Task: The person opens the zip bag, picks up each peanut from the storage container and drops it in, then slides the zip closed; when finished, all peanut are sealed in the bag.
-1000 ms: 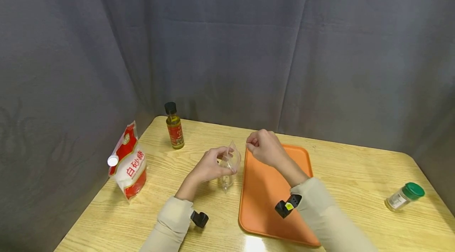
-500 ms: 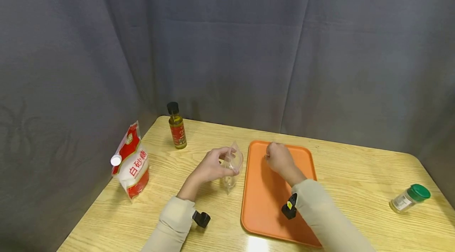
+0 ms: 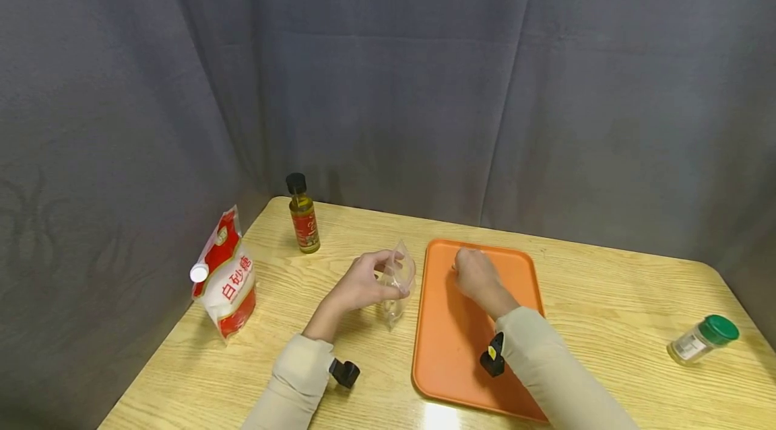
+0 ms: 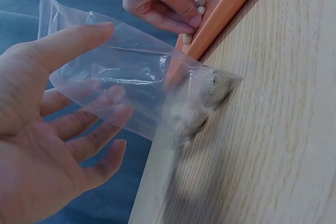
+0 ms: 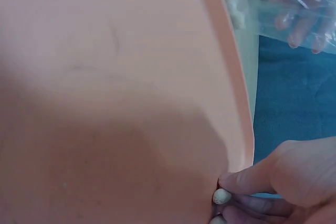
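Note:
My left hand (image 3: 364,282) holds a clear plastic bag (image 3: 395,288) upright beside the tray, thumb on one side and fingers on the other. Several pale, lumpy pieces (image 4: 212,87) that look like peanuts in the shell lie in the bag's bottom, as the left wrist view shows. Over the far part of the orange tray (image 3: 448,362), my right hand (image 3: 479,278) has its thumb and fingertips pinched together low at the surface. In the right wrist view a small pale peanut (image 5: 222,196) sits at those fingertips, with another peanut (image 5: 218,219) just below it.
A red-and-white sugar bag (image 3: 230,282) with a white cap stands on the left of the wooden table (image 3: 606,322). Behind it is an oil bottle (image 3: 305,224) with a black cap. At far right, a green-lidded jar (image 3: 697,339) leans. Grey curtains surround the table.
My right hand has moved from near the bag's mouth rightward and down onto the tray, and has stayed there over the last half second. The left hand keeps holding the bag in place.

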### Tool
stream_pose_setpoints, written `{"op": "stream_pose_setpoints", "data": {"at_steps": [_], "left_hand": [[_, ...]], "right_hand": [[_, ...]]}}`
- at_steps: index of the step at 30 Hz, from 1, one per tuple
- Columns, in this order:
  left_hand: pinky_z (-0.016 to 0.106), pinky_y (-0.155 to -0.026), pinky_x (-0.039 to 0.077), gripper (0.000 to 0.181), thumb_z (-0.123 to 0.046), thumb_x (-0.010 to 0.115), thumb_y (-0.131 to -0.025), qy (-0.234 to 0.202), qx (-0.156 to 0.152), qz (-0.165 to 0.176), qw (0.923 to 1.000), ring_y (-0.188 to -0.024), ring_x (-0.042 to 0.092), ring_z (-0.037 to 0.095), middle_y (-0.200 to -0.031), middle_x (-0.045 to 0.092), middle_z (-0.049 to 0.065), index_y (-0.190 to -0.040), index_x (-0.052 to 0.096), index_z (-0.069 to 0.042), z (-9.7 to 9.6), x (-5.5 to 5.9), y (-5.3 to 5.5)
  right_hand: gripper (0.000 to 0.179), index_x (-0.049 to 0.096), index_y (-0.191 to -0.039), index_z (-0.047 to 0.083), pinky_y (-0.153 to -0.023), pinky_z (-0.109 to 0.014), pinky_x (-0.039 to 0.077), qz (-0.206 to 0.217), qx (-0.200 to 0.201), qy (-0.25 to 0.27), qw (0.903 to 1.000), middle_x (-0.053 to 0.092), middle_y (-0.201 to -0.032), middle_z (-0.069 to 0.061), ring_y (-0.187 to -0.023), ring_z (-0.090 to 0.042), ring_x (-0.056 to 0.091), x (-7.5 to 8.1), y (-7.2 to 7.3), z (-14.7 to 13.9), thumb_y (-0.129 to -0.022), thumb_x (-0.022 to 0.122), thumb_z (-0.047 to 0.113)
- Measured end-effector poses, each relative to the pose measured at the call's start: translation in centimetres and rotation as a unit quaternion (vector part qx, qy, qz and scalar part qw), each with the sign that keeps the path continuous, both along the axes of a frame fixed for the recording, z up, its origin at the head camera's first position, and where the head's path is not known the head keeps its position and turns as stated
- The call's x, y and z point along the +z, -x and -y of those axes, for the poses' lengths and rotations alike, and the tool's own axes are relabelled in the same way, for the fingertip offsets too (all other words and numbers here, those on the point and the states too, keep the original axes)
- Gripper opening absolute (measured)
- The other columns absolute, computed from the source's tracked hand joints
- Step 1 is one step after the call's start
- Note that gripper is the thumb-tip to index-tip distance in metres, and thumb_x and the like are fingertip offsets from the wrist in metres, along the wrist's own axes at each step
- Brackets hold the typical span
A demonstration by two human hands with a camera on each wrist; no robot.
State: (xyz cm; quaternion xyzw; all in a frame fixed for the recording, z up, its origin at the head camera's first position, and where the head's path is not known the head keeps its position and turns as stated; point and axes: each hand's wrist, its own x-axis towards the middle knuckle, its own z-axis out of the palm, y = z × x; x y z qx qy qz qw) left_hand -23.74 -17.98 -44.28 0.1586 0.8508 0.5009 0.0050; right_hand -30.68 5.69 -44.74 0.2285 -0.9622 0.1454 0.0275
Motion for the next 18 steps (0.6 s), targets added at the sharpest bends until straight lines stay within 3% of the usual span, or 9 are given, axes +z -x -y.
{"op": "stream_pose_setpoints", "data": {"at_steps": [11,15,18], "left_hand": [[0.044,-0.087,0.049,0.029,-0.015,0.083,-0.075,0.001,0.001,0.005,1.0000,-0.109,0.058,0.027,-0.123,0.063,0.006,-0.084,0.058,-0.006,0.0,0.0,0.0],[0.044,-0.088,0.049,0.031,-0.016,0.084,-0.075,0.004,0.004,0.008,0.9999,-0.110,0.058,0.027,-0.120,0.064,0.005,-0.099,0.066,-0.007,0.0,0.0,-0.1],[0.044,-0.088,0.049,0.041,-0.016,0.083,-0.075,0.007,0.007,0.009,0.9999,-0.109,0.058,0.026,-0.118,0.064,0.004,-0.112,0.067,-0.008,-0.1,0.1,-0.1]], "right_hand": [[0.053,0.033,-0.052,0.016,-0.051,-0.026,0.023,0.023,0.003,0.028,0.9993,0.026,-0.058,0.006,-0.055,-0.011,0.022,0.1,0.0,-0.5,-0.088,0.068,-0.001],[0.045,0.042,-0.054,0.014,-0.050,-0.026,0.028,0.010,0.006,0.046,0.9989,0.038,-0.058,0.005,-0.053,-0.011,0.029,1.1,-0.1,-0.6,-0.084,0.070,-0.005],[0.042,0.042,-0.056,0.012,-0.052,-0.028,0.028,-0.016,0.019,0.066,0.9975,0.037,-0.059,0.004,-0.055,-0.012,0.031,2.4,-0.3,-0.4,-0.078,0.069,-0.011]]}}
